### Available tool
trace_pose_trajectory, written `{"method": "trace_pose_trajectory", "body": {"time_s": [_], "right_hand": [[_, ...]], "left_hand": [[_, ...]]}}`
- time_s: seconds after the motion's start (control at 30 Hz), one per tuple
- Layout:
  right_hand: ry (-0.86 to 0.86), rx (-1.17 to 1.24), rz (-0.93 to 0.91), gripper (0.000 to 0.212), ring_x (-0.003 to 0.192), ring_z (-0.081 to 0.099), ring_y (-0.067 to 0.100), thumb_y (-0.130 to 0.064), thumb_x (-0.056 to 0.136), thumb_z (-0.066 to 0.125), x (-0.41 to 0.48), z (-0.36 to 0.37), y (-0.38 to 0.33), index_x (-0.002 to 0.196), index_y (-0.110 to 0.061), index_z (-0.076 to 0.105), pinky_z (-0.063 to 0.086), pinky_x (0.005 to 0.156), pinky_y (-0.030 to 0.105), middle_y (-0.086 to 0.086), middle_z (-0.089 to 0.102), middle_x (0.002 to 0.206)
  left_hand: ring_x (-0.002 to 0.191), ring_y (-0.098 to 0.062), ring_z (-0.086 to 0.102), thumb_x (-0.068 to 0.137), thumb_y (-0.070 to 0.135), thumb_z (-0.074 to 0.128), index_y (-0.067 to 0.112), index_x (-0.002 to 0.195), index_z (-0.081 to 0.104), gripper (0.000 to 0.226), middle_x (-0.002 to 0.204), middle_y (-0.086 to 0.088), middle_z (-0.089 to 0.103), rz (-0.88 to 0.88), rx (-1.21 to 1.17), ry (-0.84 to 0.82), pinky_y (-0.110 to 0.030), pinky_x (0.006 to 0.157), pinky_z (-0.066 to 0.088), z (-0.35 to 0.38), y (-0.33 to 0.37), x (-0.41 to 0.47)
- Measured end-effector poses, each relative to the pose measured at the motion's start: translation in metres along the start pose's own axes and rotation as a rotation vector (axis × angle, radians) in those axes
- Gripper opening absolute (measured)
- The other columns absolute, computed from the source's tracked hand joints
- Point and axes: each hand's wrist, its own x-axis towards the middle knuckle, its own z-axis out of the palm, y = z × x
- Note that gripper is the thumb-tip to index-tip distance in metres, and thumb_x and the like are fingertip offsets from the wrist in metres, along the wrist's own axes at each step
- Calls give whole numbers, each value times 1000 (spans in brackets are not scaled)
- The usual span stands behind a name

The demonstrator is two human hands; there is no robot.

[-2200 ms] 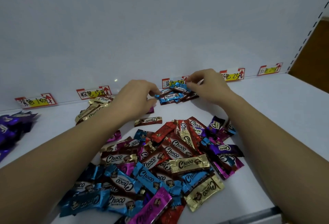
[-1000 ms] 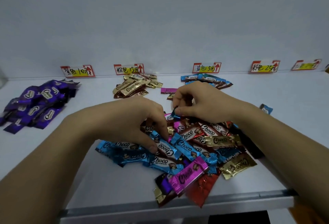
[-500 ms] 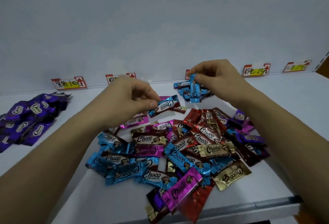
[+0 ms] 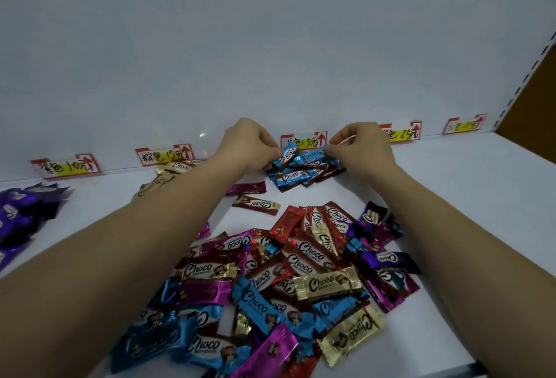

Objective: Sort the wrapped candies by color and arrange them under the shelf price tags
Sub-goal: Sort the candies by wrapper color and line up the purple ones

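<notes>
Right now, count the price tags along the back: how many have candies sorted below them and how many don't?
Tags with candies below: 3 (purple pile, gold pile, blue pile)
Tags with none below: 2 (fourth tag, fifth tag)
Total: 5

- Purple candies (image 4: 18, 215) run off the left edge.
- Left forearm (image 4: 135, 236) hides part of the gold candies (image 4: 173, 167).
- Rightmost price tag (image 4: 464, 125): writing too blurred to read.
</notes>
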Motion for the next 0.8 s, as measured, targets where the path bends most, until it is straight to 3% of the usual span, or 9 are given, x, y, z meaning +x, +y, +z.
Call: {"method": "trace_pose_trajectory", "body": {"time_s": [0.17,0.33,0.43,0.57,0.73,0.8], "right_hand": [[-12,-100,-37,19,70,59,0,-31,84,80,4,0,3,82,-16,70,38,50,15,-4,67,80],[-4,-98,-158,14,64,60,5,-33,87,74,-5,-9,-8,85,-19,71,37,53,21,-2,68,72],[-105,-139,-306,9,60,58,5,-32,89,72,-22,-14,-25,88,-24,70,38,54,19,-2,68,69],[-277,-129,-494,6,69,63,7,-32,90,72,-51,-7,-49,93,-28,70,41,56,9,-7,68,73],[-496,-180,-690,10,72,62,9,-36,90,71,-83,8,-66,98,-30,71,46,64,25,-10,66,76],[-631,-202,-742,11,75,62,10,-36,91,70,-93,11,-70,101,-31,74,46,65,24,-13,66,76]], "left_hand": [[83,-17,65,89,33,75,19,77,69,19,82,-1,70,-11,70,-14,-33,71,54,7,0,3],[80,-13,64,93,39,69,14,95,74,26,82,2,68,69,173,-13,-30,69,49,-11,-5,-15],[83,-4,61,94,39,66,21,105,74,23,91,8,68,209,284,-63,-22,69,45,-35,-6,-43],[81,0,62,93,42,65,31,108,73,20,90,19,67,385,382,-72,-17,67,44,-65,-23,-88],[88,-1,63,88,46,66,34,110,73,25,90,25,66,467,292,-177,-16,69,47,-97,-48,-131],[89,-3,64,87,51,64,35,109,72,29,93,22,68,487,296,-211,-15,69,47,-109,-60,-142]]}}
